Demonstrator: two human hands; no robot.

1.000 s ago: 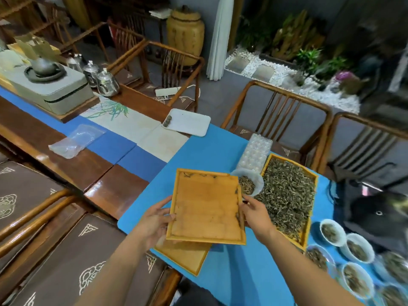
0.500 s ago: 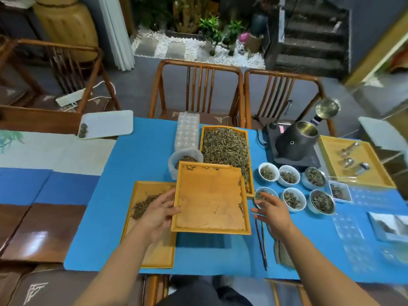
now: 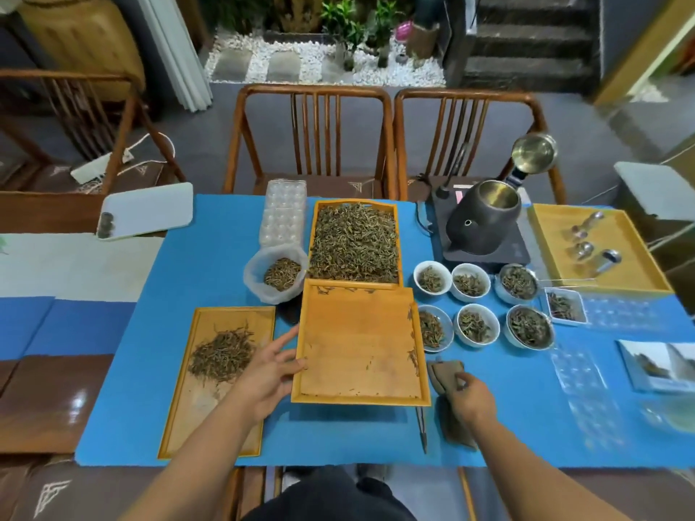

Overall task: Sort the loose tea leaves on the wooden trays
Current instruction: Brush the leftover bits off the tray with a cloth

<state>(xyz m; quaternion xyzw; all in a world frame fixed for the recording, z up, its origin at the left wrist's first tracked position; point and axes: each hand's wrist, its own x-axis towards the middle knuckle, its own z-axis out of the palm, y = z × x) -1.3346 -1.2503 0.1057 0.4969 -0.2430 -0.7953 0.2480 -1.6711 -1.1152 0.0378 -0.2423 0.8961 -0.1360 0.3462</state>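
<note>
A nearly bare wooden tray (image 3: 357, 351) lies in the middle of the blue cloth, a few tea leaves along its rims. My left hand (image 3: 269, 374) grips its left rim, thumb on top. Left of it a long wooden tray (image 3: 225, 415) carries a small pile of dark tea leaves (image 3: 223, 355). Behind, a third tray (image 3: 399, 220) is heaped with loose tea leaves (image 3: 353, 242). My right hand (image 3: 470, 398) pinches a brown cloth (image 3: 445, 374) just right of the middle tray.
A plastic bag of leaves (image 3: 276, 274) and a clear blister tray (image 3: 284, 212) sit behind left. Several white bowls of leaves (image 3: 474, 327) stand right, with a dark kettle (image 3: 485, 216) on its base. Tweezers (image 3: 422, 430) lie near the front edge. Two chairs (image 3: 312, 137) face me.
The view swung right and settled over the table. The middle tray came down onto the cloth. My right hand left the tray and dropped to the brown cloth.
</note>
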